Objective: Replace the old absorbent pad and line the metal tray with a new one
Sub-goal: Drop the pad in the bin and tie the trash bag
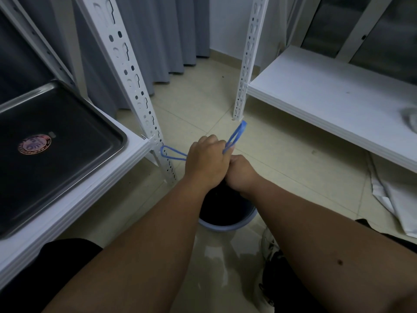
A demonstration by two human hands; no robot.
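Observation:
The metal tray [108,129] lies bare on the left white shelf, a round sticker [34,144] on its dark floor. No pad lies in it. Over a bin [228,222] with a black liner on the floor, my left hand [206,162] grips blue drawstring loops: one loop [172,154] sticks out to the left, another [235,136] rises to the right. My right hand [240,171] sits just beside and below it, fingers curled on the bag's gathered top; what it holds is hidden. White sheets [397,199] lie on the floor under the right shelf.
A white slotted post [135,91] stands by the left shelf [94,190]. A second post [248,59] carries the right shelf [327,96], which holds a pale object [409,119] at its right edge. Grey curtains [162,32] hang behind. Tiled floor lies between.

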